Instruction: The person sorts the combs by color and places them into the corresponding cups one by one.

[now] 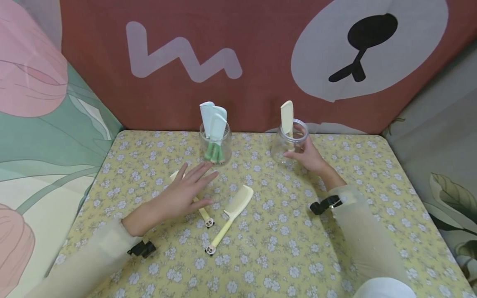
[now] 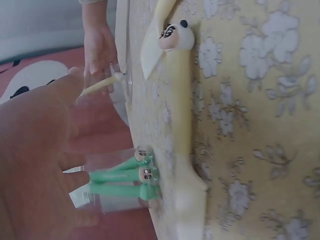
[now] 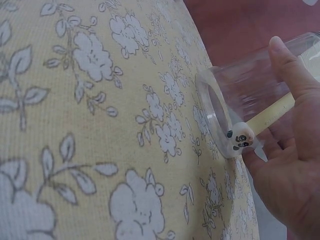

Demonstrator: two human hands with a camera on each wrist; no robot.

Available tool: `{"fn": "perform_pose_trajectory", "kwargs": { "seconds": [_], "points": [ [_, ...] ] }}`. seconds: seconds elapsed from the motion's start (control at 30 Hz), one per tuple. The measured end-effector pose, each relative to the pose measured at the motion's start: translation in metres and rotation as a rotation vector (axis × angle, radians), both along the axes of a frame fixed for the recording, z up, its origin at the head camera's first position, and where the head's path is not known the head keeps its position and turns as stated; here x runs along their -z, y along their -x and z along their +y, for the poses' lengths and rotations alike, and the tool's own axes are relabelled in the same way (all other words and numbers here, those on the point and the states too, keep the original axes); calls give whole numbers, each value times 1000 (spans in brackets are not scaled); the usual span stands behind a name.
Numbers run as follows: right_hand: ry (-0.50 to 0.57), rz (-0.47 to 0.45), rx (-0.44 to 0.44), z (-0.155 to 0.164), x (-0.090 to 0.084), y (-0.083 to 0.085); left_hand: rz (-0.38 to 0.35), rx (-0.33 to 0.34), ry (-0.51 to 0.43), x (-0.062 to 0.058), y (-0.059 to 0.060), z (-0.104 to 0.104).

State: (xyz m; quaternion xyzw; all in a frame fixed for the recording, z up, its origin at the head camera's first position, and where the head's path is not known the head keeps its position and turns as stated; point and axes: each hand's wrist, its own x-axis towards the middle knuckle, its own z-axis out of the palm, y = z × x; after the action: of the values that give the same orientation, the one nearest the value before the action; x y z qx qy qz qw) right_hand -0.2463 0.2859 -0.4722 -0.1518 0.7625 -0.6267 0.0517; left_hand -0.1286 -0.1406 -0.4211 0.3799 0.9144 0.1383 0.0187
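My right hand (image 1: 307,155) curls thumb and fingers round a clear jar (image 3: 240,90) at the back of the table. One cream comb (image 1: 287,118) stands inside it, its panda-tipped yellow handle (image 3: 270,114) down at the base. With fingers spread and nothing held, my left hand (image 1: 182,192) hovers over a second cream comb (image 2: 181,110), partly hiding it in the head view. A third cream comb (image 1: 232,213) lies to the right of that hand. Just beyond the left fingertips stands another clear jar (image 1: 226,151), holding three pale blue combs (image 1: 217,126) with green handles (image 2: 117,175).
A yellow flowered cloth (image 1: 261,256) covers the table. Close behind both jars rises a reddish-brown fabric backdrop (image 1: 261,99) with a printed bear face. Printed fabric walls (image 1: 48,157) flank the table. Each sleeve bears a black wrist strap (image 1: 326,204).
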Motion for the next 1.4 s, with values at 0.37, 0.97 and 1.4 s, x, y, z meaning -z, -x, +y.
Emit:
{"fn": "perform_pose_trajectory", "kwargs": {
  "seconds": [0.37, 0.97, 1.4],
  "points": [
    [-1, -3, -2, 2, 3, 1, -49, -126, -14, 19, 4, -23],
    [-1, 2, -7, 1, 3, 1, -105, -229, -57, 46, 24, -58],
    [4, -1, 6, 1, 2, 2, -128, -260, -64, 49, 29, -64]
  ]
}}
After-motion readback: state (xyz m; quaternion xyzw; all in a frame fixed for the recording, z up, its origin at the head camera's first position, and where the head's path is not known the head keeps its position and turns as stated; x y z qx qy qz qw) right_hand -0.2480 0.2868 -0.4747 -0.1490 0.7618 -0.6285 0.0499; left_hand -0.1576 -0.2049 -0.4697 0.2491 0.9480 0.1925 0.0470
